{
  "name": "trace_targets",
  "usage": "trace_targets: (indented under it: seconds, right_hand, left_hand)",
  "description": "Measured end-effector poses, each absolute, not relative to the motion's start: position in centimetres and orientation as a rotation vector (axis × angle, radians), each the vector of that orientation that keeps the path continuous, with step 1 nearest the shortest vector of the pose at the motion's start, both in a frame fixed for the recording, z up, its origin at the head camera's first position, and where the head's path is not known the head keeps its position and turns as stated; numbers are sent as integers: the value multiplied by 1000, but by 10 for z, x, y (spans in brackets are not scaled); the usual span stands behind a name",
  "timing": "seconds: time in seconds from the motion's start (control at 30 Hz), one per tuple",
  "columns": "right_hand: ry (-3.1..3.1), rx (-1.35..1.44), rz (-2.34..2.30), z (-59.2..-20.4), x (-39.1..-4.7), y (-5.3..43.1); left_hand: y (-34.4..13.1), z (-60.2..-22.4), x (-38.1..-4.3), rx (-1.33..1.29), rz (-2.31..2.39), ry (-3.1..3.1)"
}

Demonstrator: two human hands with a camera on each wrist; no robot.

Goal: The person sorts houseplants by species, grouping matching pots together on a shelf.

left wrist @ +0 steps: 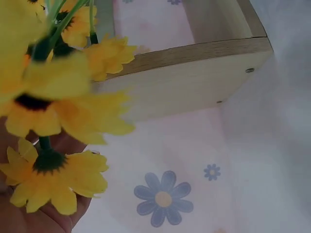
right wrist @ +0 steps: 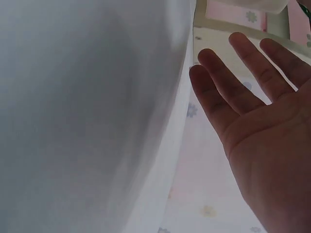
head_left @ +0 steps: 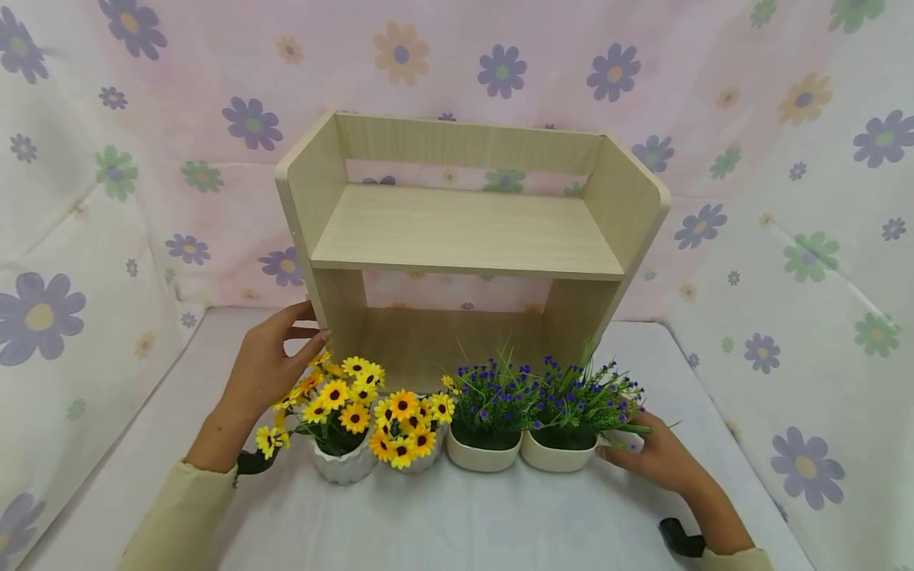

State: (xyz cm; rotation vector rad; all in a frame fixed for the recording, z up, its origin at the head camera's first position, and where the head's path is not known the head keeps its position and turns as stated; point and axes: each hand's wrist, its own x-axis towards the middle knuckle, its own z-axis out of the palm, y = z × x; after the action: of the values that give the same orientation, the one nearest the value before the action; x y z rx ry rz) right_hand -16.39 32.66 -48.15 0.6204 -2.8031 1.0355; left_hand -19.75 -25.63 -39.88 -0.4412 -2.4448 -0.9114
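Observation:
A light wooden two-tier shelf (head_left: 464,230) stands upright, its left side panel (left wrist: 175,82) seen close up in the left wrist view. My left hand (head_left: 264,361) is at that panel's lower outer side, fingertips right at its front edge, beside a white pot of yellow sunflowers (head_left: 334,400). Petals partly hide this hand in the left wrist view. Around the outer side of the rightmost cream pot (head_left: 559,456) of purple flowers reaches my right hand (head_left: 657,452). Its fingers (right wrist: 262,73) are extended and spread; foliage covers part of them in the head view.
Between the outer pots stand a smaller pot of yellow sunflowers (head_left: 410,424) and another cream pot of purple flowers (head_left: 484,456), all in a row before the shelf. A white cloth (head_left: 485,523) covers the table. Flower-printed curtains (head_left: 443,55) enclose the back and sides.

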Motion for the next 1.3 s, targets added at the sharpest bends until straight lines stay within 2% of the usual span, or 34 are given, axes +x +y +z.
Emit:
trace_targets:
  seconds: [0.5, 0.93, 1.3]
  right_hand:
    - [-2769, 606, 1257, -480, -152, 304]
    - [-2896, 373, 1307, -476, -148, 294]
    - [-2895, 350, 1419, -481, -151, 295]
  left_hand:
    - [-254, -402, -198, -420, -906, -2441]
    - [-253, -400, -197, -416, -909, -2434]
    - [-252, -400, -196, -409, -917, -2428]
